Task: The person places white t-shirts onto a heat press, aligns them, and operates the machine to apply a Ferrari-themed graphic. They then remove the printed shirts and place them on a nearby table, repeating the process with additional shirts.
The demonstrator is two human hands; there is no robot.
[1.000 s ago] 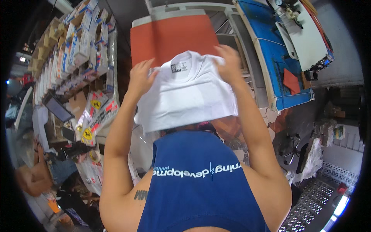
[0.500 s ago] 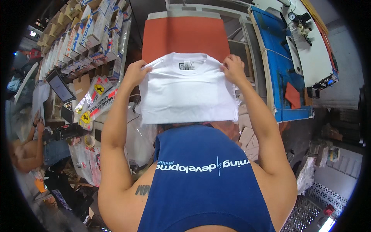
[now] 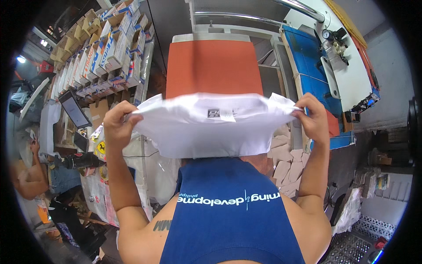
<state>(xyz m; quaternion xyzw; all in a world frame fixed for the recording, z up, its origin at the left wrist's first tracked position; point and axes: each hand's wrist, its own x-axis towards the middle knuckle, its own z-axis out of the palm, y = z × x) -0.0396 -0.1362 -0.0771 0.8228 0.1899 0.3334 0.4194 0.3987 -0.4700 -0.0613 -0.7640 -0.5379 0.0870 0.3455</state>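
A white T-shirt (image 3: 211,136) is stretched out in front of my chest, with a dark printed patch and a small white tag inside its neckline. My left hand (image 3: 119,123) pinches its left shoulder or sleeve edge. On the other side my right hand (image 3: 313,116) grips the matching edge between thumb and fingers. Beyond the shirt lies a flat orange-red platen (image 3: 213,66), its near part covered by the fabric. The shirt's lower part hangs in front of my blue sleeveless top.
At the left, open cardboard boxes (image 3: 116,46) stand in rows, near a tablet (image 3: 74,110). A co-worker's arm (image 3: 35,165) shows at far left. Rightward are a blue bench (image 3: 314,83), a pressure gauge (image 3: 326,34) on a white machine, and brownish-pink pieces (image 3: 285,163) below.
Both hands have spread farther apart and come nearer to me, pulling the shirt wider and off toward my body. More of the orange-red platen's near side is uncovered.
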